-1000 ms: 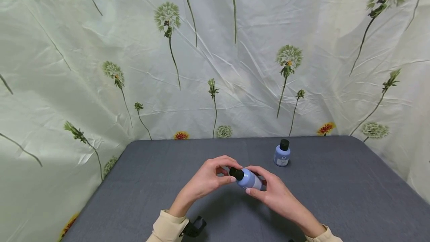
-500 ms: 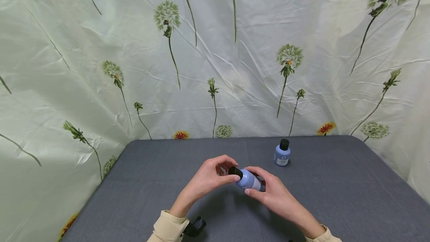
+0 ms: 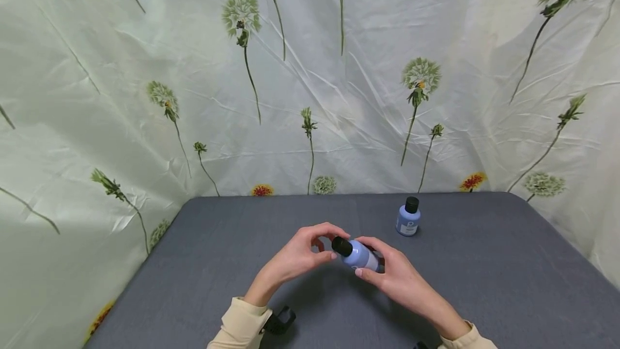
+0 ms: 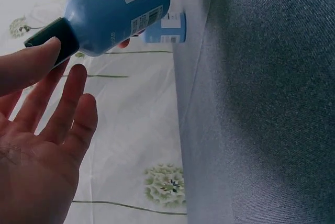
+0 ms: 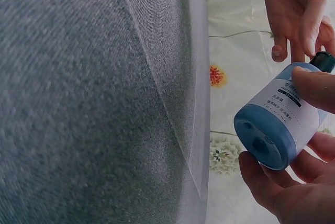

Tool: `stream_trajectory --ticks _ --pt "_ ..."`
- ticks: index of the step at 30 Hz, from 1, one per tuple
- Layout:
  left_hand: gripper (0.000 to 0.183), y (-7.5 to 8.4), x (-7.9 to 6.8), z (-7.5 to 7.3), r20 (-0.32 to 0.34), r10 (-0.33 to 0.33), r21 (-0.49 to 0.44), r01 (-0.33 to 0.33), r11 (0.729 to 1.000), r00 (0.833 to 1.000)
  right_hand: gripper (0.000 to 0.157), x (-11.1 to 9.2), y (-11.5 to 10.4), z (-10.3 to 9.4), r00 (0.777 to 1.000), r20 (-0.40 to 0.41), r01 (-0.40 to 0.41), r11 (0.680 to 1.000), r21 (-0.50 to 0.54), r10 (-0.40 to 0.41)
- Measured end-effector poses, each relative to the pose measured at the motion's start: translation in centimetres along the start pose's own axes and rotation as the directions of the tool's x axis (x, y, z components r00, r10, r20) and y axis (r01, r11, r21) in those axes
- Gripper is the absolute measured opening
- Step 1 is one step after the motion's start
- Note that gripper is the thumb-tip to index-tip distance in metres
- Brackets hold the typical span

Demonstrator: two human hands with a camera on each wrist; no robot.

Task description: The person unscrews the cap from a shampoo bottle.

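Observation:
Tilted above the table, a blue bottle (image 3: 358, 256) with a white label lies in my right hand (image 3: 404, 279), thumb on its near side and fingers round the far side. Its black cap (image 3: 342, 245) points up to the left. My left hand (image 3: 300, 255) pinches that cap between thumb and index finger. In the left wrist view the left thumb (image 4: 36, 64) presses the cap while the other fingers spread loosely below. The bottle's base (image 5: 264, 143) faces the right wrist camera. A second blue bottle (image 3: 408, 221) with a black cap stands upright farther back on the right.
A dark grey cloth covers the table (image 3: 242, 225). Behind and to the left hangs a pale curtain (image 3: 358, 123) printed with dandelions. A black strap device (image 3: 280, 321) sits at the left wrist.
My left thumb slid forward over the cap, then drew back toward its near edge. The right hand keeps its hold on the bottle. The head view has tipped slightly.

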State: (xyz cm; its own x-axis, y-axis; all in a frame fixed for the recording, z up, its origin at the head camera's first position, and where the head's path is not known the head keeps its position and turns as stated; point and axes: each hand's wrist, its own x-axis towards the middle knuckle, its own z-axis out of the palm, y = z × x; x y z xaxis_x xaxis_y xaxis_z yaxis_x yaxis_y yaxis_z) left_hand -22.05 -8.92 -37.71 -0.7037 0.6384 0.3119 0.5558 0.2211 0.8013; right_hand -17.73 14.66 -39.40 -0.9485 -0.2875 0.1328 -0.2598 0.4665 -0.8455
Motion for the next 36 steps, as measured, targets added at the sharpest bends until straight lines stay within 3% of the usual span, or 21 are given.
stream_trajectory --ticks 11,19,25,30,36 --pt "0.03 0.2 0.1 0.1 -0.061 -0.069 0.031 0.07 0.997 0.996 0.051 0.0 -0.2 0.1 0.999 -0.025 -0.038 0.999 -0.014 0.038" --pt "0.024 0.2 0.1 0.7 -0.156 -0.117 0.043 0.125 0.991 0.981 0.05 0.0 -0.1 0.1 0.999 -0.034 -0.017 1.0 -0.013 0.016" --pt "0.023 0.1 0.2 1.1 -0.19 -0.155 0.043 0.166 0.985 0.969 0.049 0.0 -0.1 0.1 0.999 -0.037 -0.006 1.0 -0.014 0.005" --pt "0.029 -0.1 0.3 1.3 -0.168 -0.139 0.019 0.144 0.989 0.976 0.05 0.0 -0.1 0.1 0.999 -0.042 -0.017 1.0 -0.015 0.017" --pt "0.044 -0.4 0.4 1.1 -0.09 -0.034 -0.043 0.03 0.999 0.995 0.05 0.0 -0.1 0.0 0.999 -0.033 -0.017 0.999 -0.038 0.016"
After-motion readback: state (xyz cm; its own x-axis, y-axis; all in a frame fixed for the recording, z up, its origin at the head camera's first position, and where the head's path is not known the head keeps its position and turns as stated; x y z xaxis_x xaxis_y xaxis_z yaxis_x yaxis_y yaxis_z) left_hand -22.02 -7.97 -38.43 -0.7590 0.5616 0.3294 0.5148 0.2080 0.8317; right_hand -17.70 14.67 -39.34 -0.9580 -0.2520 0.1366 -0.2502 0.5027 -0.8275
